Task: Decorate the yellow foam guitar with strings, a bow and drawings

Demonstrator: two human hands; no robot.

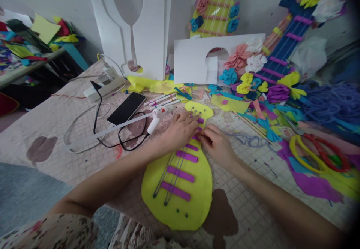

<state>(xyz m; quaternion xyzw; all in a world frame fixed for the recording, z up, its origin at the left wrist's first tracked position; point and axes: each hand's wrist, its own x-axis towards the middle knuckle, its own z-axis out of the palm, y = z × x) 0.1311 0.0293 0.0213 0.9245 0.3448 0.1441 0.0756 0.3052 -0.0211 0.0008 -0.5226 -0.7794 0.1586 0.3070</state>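
On the patterned table covering [70, 170], at six o'clock in the view, lies the yellow guitar-shaped piece [199, 181], flat, its neck pointing to one o'clock. It is likely light and a little bendy, so best taken with both palms under the wide body, never by the narrow neck alone. The left hand [181, 129] lies at nine o'clock of the neck, fingers bent and resting over it; how firmly they press I cannot tell. The right hand [218, 144], at four o'clock, has its fingertips drawn into a narrow pinch at the neck's edge; anything between them is hidden. The purple strips [180, 174] probably peel if tugged. The thin cords [162, 176] look slack-prone and easily snagged, and the dark knobs [186, 215] make poor handholds.
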